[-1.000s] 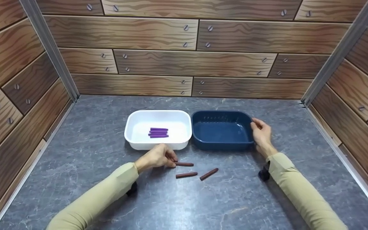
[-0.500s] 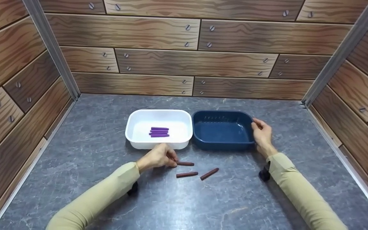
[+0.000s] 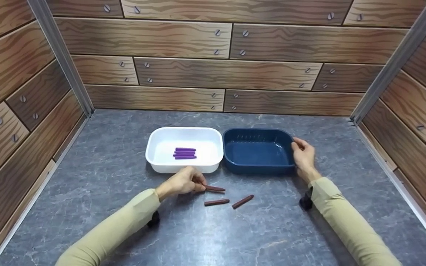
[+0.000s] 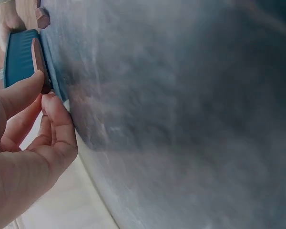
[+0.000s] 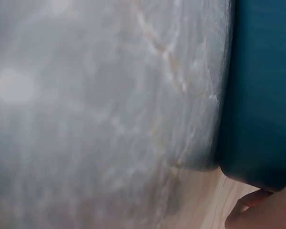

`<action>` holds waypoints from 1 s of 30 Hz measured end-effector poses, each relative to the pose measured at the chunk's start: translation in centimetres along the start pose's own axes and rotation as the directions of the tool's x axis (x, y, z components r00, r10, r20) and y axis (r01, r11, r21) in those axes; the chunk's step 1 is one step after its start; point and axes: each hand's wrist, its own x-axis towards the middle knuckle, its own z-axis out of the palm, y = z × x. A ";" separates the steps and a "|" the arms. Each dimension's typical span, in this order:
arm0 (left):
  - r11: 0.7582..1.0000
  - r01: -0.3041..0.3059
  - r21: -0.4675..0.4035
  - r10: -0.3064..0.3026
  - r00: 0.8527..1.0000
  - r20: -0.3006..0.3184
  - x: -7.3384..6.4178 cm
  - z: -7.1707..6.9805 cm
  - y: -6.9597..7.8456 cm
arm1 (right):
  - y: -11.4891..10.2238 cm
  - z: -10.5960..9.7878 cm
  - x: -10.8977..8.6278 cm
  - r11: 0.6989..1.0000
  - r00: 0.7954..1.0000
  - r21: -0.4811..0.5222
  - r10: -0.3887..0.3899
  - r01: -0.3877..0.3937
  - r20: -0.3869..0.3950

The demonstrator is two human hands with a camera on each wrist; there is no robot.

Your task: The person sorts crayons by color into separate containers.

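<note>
In the head view my left hand (image 3: 188,180) pinches a brown crayon (image 3: 215,188) by its left end, just in front of a white bin (image 3: 154,162). Thumb and fingertips grip the same crayon (image 4: 39,59) in the left wrist view. Two more brown crayons lie on the table, one crayon (image 3: 216,202) nearly level and the other crayon (image 3: 243,201) slanted. My right hand (image 3: 304,155) holds the right side of a dark blue bin (image 3: 259,169) at its rim. Several purple crayons (image 3: 185,153) lie side by side in the white bin.
The two bins stand side by side on a grey marbled table (image 3: 124,229). Wood-patterned walls (image 3: 183,70) enclose the back and both sides, with grey metal posts (image 3: 63,62) at the corners.
The brown crayon in my left hand has lifted slightly and tilted, with a shadow now showing beneath it. My right hand stays at the blue bin.
</note>
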 end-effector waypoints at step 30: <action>0.987 -0.063 -0.146 0.061 0.998 -0.019 1.4 0.8 4.4 | 0.0 0.0 -0.3 1.000 1.000 0.007 0.013 -0.013 -0.007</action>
